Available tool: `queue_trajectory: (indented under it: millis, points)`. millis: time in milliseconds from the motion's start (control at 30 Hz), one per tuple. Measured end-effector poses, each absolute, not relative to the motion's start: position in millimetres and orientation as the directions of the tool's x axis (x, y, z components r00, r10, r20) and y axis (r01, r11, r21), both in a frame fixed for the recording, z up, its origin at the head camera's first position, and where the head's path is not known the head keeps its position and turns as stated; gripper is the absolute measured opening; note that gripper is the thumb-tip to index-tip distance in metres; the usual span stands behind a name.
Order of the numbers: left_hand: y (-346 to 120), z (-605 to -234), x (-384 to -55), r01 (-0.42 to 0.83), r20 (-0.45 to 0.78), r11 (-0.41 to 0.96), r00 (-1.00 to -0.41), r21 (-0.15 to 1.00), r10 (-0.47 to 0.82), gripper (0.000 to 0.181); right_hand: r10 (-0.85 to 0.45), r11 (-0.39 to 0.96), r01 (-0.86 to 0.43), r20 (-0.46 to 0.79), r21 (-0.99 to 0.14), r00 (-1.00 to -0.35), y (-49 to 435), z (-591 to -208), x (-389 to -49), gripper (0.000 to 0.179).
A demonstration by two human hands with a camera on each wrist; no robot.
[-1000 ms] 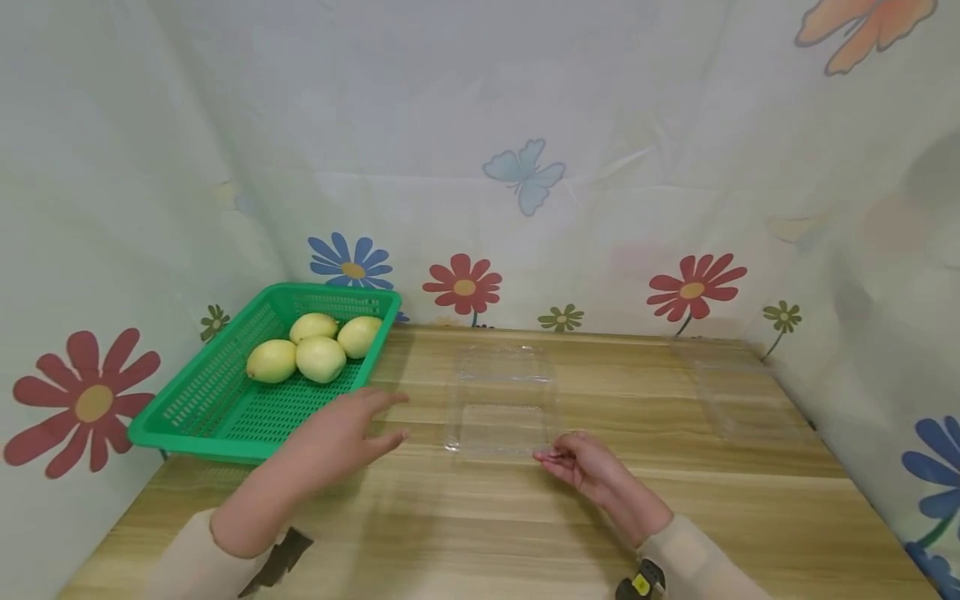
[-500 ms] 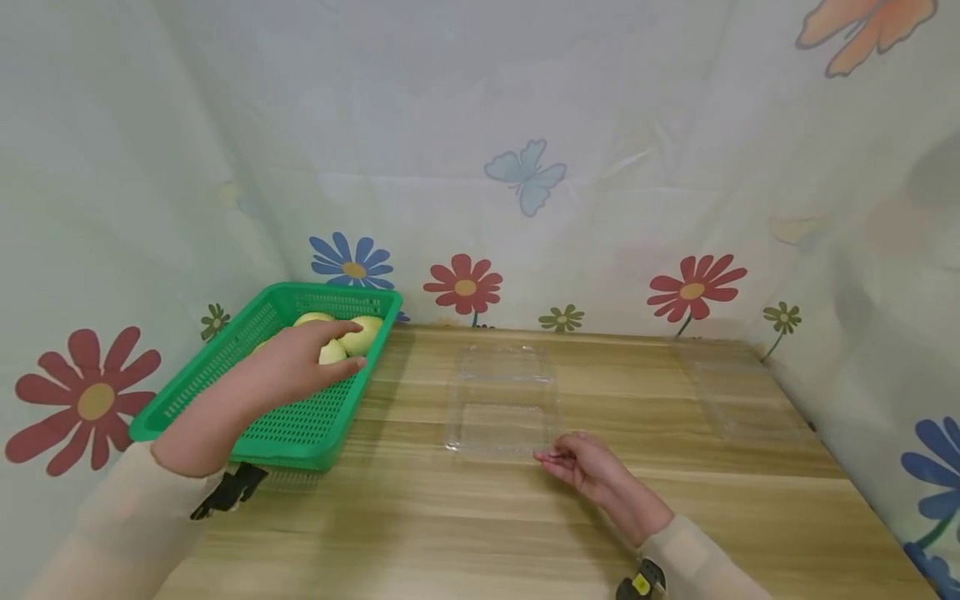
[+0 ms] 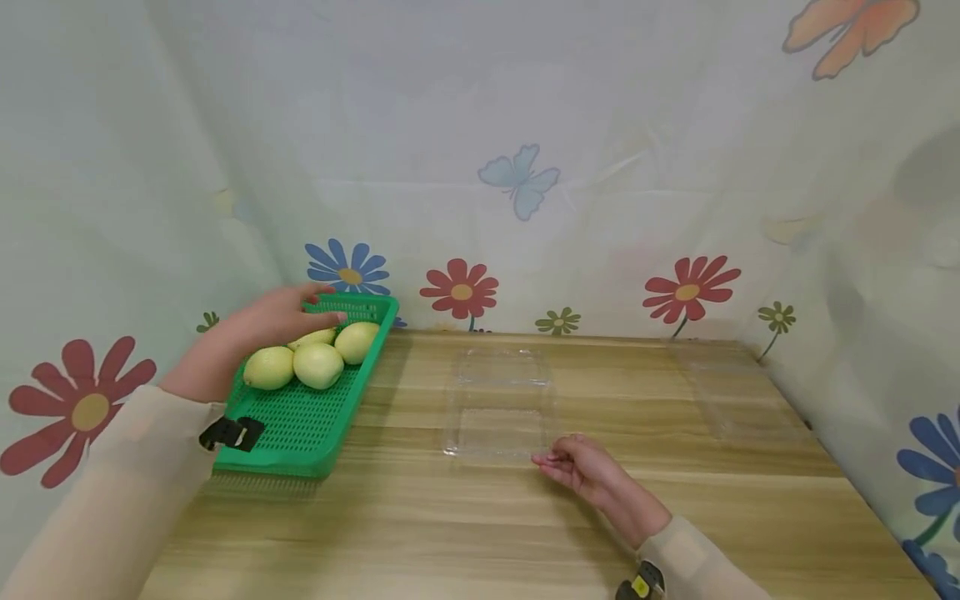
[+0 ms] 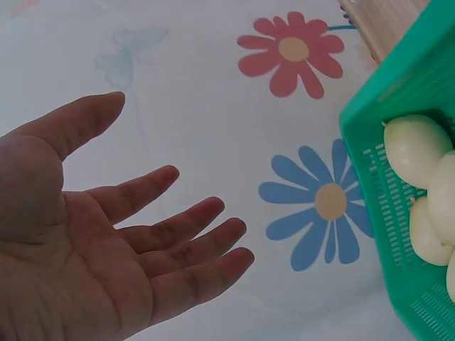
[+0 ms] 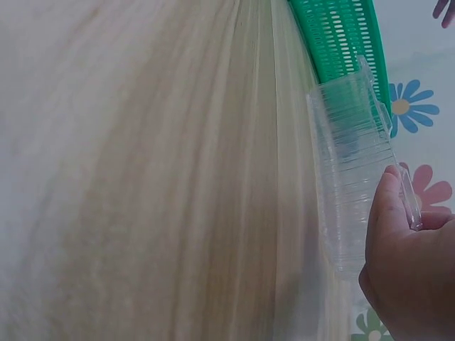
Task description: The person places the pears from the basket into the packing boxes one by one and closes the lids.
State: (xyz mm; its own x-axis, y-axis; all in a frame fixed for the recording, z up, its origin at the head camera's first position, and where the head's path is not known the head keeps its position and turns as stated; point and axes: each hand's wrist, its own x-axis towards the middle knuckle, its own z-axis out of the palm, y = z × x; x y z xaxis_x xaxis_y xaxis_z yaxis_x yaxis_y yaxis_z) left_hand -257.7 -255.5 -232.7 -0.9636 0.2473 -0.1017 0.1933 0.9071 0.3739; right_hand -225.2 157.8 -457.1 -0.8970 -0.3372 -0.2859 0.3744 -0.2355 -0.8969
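Observation:
In the head view a green plastic basket (image 3: 318, 458) stands on the left, holding several pale yellow oval fruits (image 3: 318, 367); their exact kind I cannot tell. My left hand (image 3: 273, 321) hovers above the basket's far part, partly hiding one fruit. The left wrist view shows that palm (image 4: 92, 256) with fingers spread and nothing in it. Near the middle of the table lies a clear plastic box (image 3: 501, 429) with its lid folded back. My right hand (image 3: 588, 471) pinches its near right corner between thumb and fingers, also seen in the right wrist view.
The wooden table (image 3: 465, 533) runs back to a fabric wall (image 3: 420, 125) printed with flowers and butterflies. Another clear plastic container (image 3: 738, 396) lies toward the right edge of the table. The side walls close in left and right.
My left hand has moved left and away from me, from beside the basket's right edge to over its far part. My right hand keeps its pinch on the box, which has not moved.

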Motion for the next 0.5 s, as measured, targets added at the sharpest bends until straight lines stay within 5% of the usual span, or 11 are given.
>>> queue_trajectory:
  millis: [500]
  points:
    - [-273,-243,-299,0.073,-0.218,0.896,-0.958,0.439,0.185,0.076,-0.330,-0.240,0.375,-0.288,-0.896,-0.899,158,-457,-226,0.010]
